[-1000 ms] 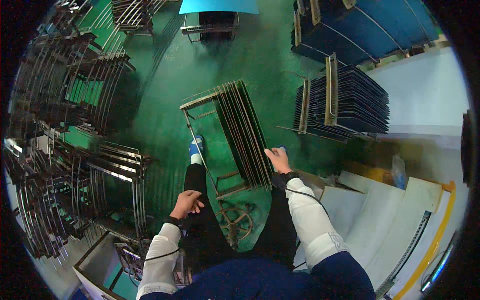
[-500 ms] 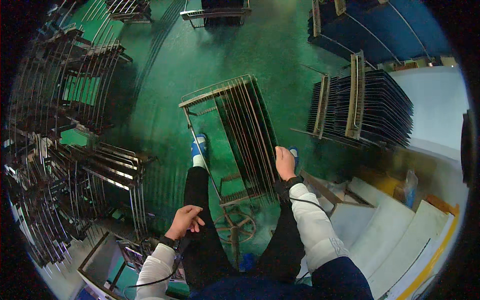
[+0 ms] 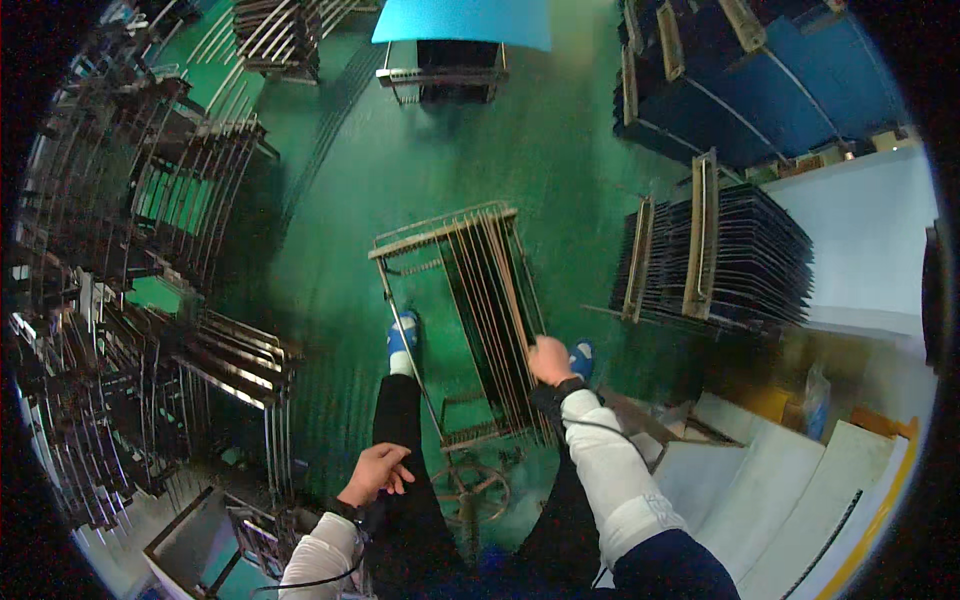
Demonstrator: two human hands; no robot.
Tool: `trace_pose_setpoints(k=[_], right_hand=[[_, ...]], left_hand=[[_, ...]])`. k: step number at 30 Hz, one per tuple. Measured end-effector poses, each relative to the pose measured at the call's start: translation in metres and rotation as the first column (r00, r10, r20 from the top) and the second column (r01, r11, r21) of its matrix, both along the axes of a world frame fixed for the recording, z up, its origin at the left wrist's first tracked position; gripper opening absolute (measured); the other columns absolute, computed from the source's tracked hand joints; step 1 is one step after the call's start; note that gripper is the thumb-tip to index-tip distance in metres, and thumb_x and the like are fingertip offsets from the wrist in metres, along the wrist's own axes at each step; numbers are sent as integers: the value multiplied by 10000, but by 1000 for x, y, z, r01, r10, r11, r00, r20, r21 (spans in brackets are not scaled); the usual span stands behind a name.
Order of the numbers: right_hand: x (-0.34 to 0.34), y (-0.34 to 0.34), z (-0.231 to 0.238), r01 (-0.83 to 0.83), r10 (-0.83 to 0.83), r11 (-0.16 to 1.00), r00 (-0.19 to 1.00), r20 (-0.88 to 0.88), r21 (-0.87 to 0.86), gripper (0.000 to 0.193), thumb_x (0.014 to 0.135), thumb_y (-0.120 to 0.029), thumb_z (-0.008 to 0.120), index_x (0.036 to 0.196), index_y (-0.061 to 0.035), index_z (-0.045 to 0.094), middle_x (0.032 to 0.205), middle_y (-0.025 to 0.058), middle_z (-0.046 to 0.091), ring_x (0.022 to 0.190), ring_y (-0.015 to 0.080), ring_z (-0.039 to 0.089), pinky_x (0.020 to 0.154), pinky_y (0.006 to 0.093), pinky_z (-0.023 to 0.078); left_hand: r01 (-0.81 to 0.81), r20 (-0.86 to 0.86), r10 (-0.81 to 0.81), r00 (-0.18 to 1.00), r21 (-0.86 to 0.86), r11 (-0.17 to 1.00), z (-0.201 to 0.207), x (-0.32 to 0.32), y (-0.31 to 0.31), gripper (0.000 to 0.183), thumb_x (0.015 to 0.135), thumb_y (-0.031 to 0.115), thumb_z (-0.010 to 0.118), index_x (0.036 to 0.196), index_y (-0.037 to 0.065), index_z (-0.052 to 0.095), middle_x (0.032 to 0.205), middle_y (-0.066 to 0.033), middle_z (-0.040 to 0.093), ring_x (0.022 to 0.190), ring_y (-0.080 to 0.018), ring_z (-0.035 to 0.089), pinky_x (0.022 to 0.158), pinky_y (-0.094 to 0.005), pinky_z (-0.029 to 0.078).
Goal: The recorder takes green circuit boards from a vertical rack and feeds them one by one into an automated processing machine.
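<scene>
A metal slotted rack [image 3: 448, 232] stands on the floor between my feet, slightly turned. Several thin dark panels [image 3: 487, 330] stand on edge in its right part, while its left part shows bare slots and green floor. My right hand [image 3: 548, 360] lies at the rack's right side, fingers curled over the edge of the outermost panels; its fingertips are partly hidden. My left hand [image 3: 375, 473] hangs above my left thigh, apart from the rack, its fingers loosely curled in with nothing visible in them. A spoked wheel [image 3: 472, 495] sits under the rack's near end.
Metal racks [image 3: 190, 190] crowd the left side. At right stands another rack of dark panels [image 3: 750, 250], with large blue panels [image 3: 740, 85] beyond it. A rack [image 3: 440, 77] with a bright blue sheet [image 3: 460, 22] is ahead. White boards [image 3: 745, 470] lie at near right.
The view has tilted up, so the rack sits lower and the bright blue sheet has come into view. My right hand has shifted left over the rack's edge. My left hand stays curled.
</scene>
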State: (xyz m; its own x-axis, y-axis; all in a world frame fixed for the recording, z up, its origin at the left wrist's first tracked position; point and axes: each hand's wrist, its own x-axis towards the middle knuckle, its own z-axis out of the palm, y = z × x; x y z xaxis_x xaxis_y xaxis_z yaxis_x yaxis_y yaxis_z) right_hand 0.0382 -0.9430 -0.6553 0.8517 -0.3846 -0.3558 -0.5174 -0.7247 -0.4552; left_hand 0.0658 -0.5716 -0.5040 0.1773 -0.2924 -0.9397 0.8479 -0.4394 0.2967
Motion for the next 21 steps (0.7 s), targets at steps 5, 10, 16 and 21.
trace_pose_setpoints(k=[5,10,16,21], right_hand=[[-8,-10,42,-30,36,998,993,113,-61,167,698,-140,514,683,21,554,678,238,561,674,387,558,631,464,450],[-2,-29,120,-38,51,996,982,180,-79,186,692,-140,481,668,35,539,652,252,543,660,413,536,636,484,434],[-36,-42,260,54,-48,998,972,228,-20,263,708,-197,511,710,64,541,646,270,524,656,411,534,600,474,416],[-128,-73,332,262,-272,962,879,393,81,244,739,-169,533,829,54,576,655,187,573,589,234,555,560,329,408]], left_hand=[[-6,3,6,1000,-22,1000,-1,-6,4,266,848,207,472,990,-12,526,662,-144,618,404,-146,527,347,-228,375],[19,65,-17,998,-35,999,-3,-15,10,249,840,196,482,975,-9,526,677,-149,623,417,-154,539,352,-244,389],[2,129,5,992,-60,998,-17,-39,15,252,824,178,490,972,-25,512,678,-168,622,434,-179,558,364,-260,411],[39,232,-25,972,-56,998,-41,-60,15,271,818,161,485,981,-56,490,687,-189,621,469,-204,586,384,-269,437]])
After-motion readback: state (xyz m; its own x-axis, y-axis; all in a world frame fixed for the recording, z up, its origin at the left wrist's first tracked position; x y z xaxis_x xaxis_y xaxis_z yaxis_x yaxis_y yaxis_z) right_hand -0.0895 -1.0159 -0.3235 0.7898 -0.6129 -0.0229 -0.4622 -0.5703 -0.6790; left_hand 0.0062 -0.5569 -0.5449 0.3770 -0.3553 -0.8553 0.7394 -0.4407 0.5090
